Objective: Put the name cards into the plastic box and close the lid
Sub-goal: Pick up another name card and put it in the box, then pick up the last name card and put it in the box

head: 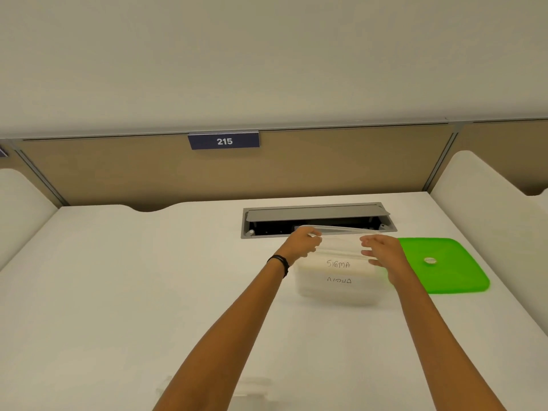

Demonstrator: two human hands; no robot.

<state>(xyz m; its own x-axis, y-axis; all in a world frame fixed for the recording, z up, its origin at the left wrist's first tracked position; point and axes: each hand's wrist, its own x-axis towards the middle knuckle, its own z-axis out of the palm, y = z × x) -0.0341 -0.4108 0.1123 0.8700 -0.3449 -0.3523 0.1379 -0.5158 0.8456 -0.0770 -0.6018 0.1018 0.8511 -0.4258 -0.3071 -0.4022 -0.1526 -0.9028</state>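
Note:
A clear plastic box [338, 295] stands open on the white desk, a little right of centre. Two white name cards stand in it: one reads SIGMA [338, 264], and the other [339, 280], in front of and below it, seems to read ALPHA. My left hand [302, 243] pinches the left end of the SIGMA card at the box's left rim. My right hand [382, 253] has its fingertips on the card's right end. The green lid [444, 264] lies flat on the desk, right of the box and partly behind my right hand.
An open grey cable hatch [317, 218] is sunk into the desk just behind the box. A tan partition with a "215" sign [224, 140] closes the back. White side dividers [486, 203] flank the desk. A faint translucent shape [252, 387] lies near the front edge.

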